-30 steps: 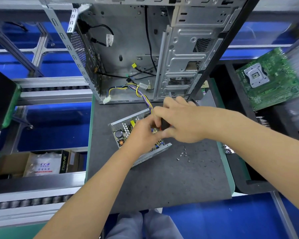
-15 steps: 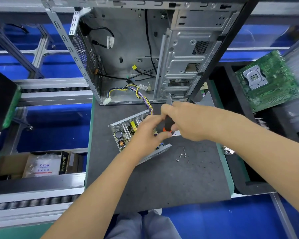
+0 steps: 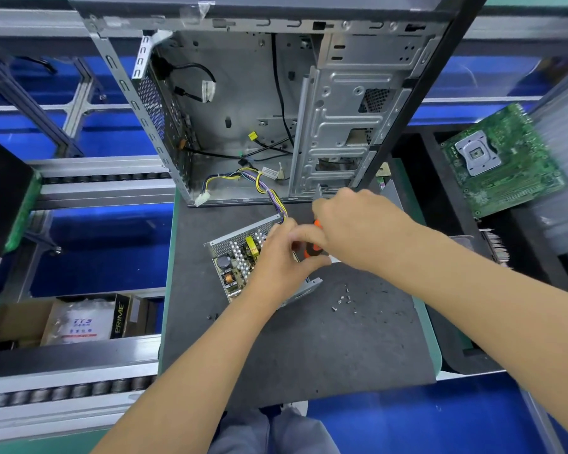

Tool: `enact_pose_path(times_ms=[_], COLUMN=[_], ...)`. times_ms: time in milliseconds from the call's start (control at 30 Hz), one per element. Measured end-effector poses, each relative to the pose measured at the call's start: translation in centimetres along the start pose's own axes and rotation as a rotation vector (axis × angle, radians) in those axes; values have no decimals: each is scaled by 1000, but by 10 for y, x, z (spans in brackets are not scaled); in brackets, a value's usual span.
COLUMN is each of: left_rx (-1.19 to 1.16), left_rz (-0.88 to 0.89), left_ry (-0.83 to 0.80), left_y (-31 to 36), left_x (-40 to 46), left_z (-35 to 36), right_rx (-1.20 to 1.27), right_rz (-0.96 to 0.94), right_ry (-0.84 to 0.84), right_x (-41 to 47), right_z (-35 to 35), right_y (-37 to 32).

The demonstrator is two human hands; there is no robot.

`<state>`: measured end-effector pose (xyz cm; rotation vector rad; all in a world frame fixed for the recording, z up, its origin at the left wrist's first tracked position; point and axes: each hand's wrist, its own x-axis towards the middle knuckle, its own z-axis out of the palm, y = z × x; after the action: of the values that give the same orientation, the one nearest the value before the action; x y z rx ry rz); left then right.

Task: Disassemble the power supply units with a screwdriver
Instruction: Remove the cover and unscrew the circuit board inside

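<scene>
Head view: my right hand (image 3: 358, 231) grips the screwdriver (image 3: 312, 249), orange handle poking out just left of its fingers, shaft hidden. The PSU (image 3: 243, 260) lies open on the worktop (image 3: 309, 339), under and left of my left hand (image 3: 282, 257), whose fingers pinch something at the handle; I can't tell what. Left hand nearer the board.

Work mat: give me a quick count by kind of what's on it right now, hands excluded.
Open power supply unit: 1
Computer case: 1
Orange-handled screwdriver: 1
Wire bundle from the unit: 1
Cluster of loose screws: 1; individual screws too small to count
Total: 5 kinds
</scene>
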<state>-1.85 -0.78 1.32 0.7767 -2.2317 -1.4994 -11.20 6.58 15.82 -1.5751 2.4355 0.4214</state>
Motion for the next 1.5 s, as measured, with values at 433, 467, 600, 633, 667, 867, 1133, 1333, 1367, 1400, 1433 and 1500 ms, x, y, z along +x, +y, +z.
enact_pose_path(times_ms=[433,467,600,633,667,867,1133,1333,1367,1400,1433,1500], left_rx=[46,39,109,156,182,42,-43,-21,-16,-5,-4,-26], left_rz=[107,91,140,170,186,96,68,110,101,85,64,53], left_ry=[11,17,-15,-18,-19,50,-113,-24,-7,9,23,55], left_y=[5,4,4,4,3,0,1,1,0,0,0,1], left_x=[-14,-14,-14,-13,-14,-15,-12,-10,-8,-7,-6,-7], left_z=[-3,-3,-3,-1,1,-1,-11,-5,-2,2,4,6], right_rx=[-37,-18,228,256,215,87,171,234,168,105,71,54], right_rz=[-222,-238,-123,-49,21,-39,-192,-81,-23,17,36,10], right_ry=[48,39,-80,-80,-55,-75,-174,-76,-13,36,52,4], right_x=[-11,-12,-9,-8,-7,-3,-5,-9,-9,-8,-7,-5], right_z=[10,11,11,11,11,11,13,11,9,8,6,4], right_y=[5,7,14,14,13,7,14,6,4,2,0,-2])
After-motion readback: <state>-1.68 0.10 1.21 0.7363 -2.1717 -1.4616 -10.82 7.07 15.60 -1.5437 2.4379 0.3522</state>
